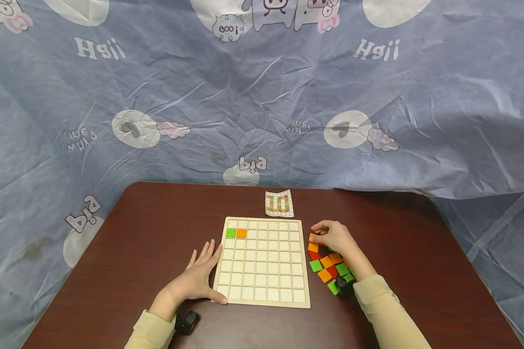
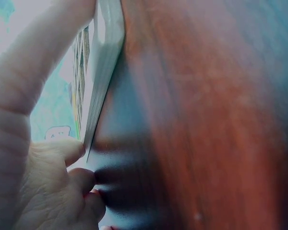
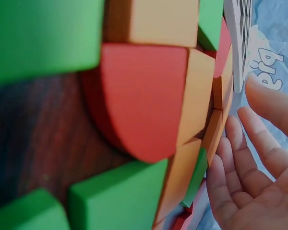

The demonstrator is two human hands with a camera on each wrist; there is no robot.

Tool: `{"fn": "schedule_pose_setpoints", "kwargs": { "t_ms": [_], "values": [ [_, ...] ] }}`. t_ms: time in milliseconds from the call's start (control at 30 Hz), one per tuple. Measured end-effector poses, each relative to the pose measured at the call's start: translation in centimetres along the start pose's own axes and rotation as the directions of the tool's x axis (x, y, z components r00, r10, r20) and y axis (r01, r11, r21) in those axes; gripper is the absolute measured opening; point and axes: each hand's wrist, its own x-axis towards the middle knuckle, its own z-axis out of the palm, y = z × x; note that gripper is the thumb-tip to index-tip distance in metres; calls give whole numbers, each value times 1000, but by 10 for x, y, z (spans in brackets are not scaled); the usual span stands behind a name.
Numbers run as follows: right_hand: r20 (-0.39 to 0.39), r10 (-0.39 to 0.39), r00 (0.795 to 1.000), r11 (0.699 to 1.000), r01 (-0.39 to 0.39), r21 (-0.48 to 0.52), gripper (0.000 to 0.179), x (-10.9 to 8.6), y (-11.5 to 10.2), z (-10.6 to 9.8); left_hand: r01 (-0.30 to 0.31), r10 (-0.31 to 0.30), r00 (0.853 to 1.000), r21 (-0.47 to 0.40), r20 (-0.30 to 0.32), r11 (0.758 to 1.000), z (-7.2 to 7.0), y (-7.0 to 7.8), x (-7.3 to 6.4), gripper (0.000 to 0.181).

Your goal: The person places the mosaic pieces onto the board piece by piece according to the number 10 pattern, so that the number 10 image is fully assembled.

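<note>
A pale square grid board [image 1: 262, 304] lies on the table, with a green tile [image 1: 231, 233] and an orange tile [image 1: 241, 233] side by side near its upper left. My left hand [image 1: 194, 280] rests at the board's left side, fingers spread along the edge and thumb on the lower left corner. To the right of the board, my right hand [image 1: 337, 238] reaches over a loose pile of green, orange and red pieces. Its thumb overlaps an orange tile [image 1: 313, 247] at the pile's far end. In the right wrist view a gap shows between thumb and fingertips, beside the pieces.
Behind the board lies a small paper card [image 1: 279, 203] printted with a coloured grid pattern. A red piece [image 3: 144, 96] with a rounded edge is among the pile. The brown table [image 1: 157, 218] backs onto a blue-grey printed cloth [image 1: 262, 97].
</note>
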Motion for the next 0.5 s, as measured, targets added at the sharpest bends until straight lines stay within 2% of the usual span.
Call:
{"fn": "schedule_pose_setpoints", "kwargs": {
  "t_ms": [500],
  "values": [
    [17, 14, 1000, 998, -12, -69, 22, 6, -3, 5, 5, -5, 1000, 5, -1, 1000, -1, 1, 0, 137]
  ]
}}
